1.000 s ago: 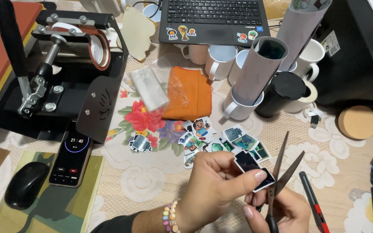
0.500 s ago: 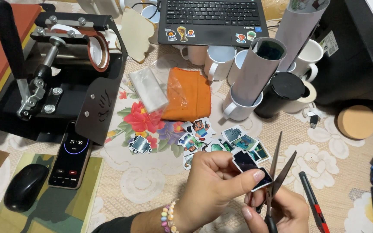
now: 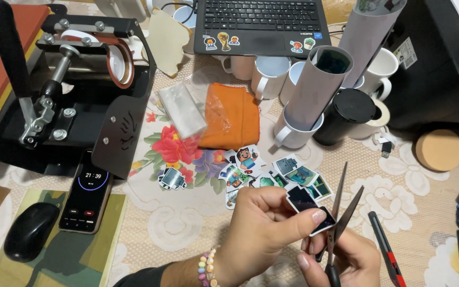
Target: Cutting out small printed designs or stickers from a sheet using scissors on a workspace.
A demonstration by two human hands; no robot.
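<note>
My left hand [image 3: 264, 228] pinches a small dark sticker cut-out [image 3: 306, 204] between thumb and fingers, near the bottom centre of the head view. My right hand [image 3: 341, 260] grips a pair of scissors [image 3: 342, 212], blades parted and pointing up, with the sticker's right edge sitting between them. Just beyond the hands lies a scatter of several cut-out cartoon stickers [image 3: 251, 170] on the floral tablecloth. A beaded bracelet [image 3: 206, 266] circles my left wrist.
A black mug heat press [image 3: 75, 101] stands at the left, with a phone [image 3: 87, 194] and a black mouse [image 3: 30, 231] in front of it. An orange cloth [image 3: 232, 117], several mugs [image 3: 296, 130], a laptop [image 3: 261, 21], a cork disc [image 3: 438, 150] and a red-black cutter [image 3: 386, 250] surround the hands.
The scissors and the sticker have shifted very slightly between my hands. Everything on the table stays where it was.
</note>
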